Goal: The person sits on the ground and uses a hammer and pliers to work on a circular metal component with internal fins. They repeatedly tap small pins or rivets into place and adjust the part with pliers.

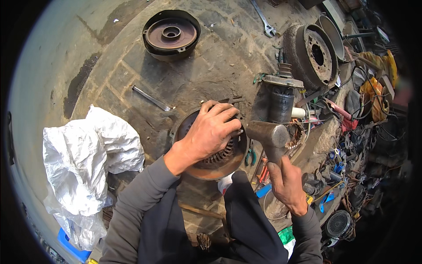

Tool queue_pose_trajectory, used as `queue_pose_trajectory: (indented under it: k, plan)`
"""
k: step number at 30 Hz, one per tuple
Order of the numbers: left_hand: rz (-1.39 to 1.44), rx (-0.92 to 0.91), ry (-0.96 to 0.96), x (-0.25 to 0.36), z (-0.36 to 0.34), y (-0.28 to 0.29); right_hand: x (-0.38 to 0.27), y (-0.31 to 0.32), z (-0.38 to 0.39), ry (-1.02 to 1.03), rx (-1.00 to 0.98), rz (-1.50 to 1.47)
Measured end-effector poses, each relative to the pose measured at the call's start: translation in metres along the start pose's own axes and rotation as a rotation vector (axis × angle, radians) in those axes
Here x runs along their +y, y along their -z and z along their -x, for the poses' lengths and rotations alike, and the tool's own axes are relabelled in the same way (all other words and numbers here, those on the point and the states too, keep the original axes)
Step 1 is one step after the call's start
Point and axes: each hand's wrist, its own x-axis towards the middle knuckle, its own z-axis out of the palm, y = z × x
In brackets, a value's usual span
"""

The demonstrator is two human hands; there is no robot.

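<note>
My left hand (208,136) is curled over the round rusty housing (215,169) between my legs, fingers bent around something small and mostly hidden near its right rim. Slots ring the housing's inside. My right hand (285,185) grips a heavy hammer (270,134), its head raised just right of the housing. Pliers with dark green handles (250,156) lie beside the housing, and a long metal tool (150,97) lies above and left of it. A dark cylindrical motor part (281,105) with a pulley stands beyond the hammer.
A round cover (170,48) sits at the back, a wrench (263,20) and a rusty drum (299,61) to its right. A crumpled white sack (77,154) lies at the left. Tools, cables and scrap parts (351,185) crowd the right side.
</note>
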Motion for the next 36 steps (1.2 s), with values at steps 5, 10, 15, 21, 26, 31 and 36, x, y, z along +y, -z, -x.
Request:
queue_pose_trajectory:
  k: [5, 10, 15, 21, 26, 31, 36]
  plan:
    - [0.066, 0.032, 0.008, -0.005, 0.003, -0.005, -0.023, 0.011, 0.006, 0.248, 0.202, -0.001]
    - [0.074, 0.045, 0.02, -0.006, 0.005, -0.007, -0.02, 0.001, -0.013, 0.072, -0.049, 0.115]
    - [0.098, 0.051, 0.009, -0.006, 0.008, -0.01, -0.027, 0.009, -0.009, 0.297, 0.132, -0.007]
    - [0.071, 0.048, 0.006, -0.007, 0.006, -0.011, -0.021, -0.007, -0.008, 0.355, 0.068, 0.086]
    - [0.1, 0.056, -0.003, -0.005, 0.009, -0.011, -0.005, 0.001, 0.005, 0.16, 0.102, -0.004]
    - [0.112, 0.032, 0.009, -0.006, 0.01, -0.012, -0.003, -0.001, -0.002, 0.487, 0.174, 0.092]
    - [0.096, 0.045, 0.005, -0.008, 0.007, -0.008, -0.008, -0.005, -0.009, 0.01, 0.029, 0.095]
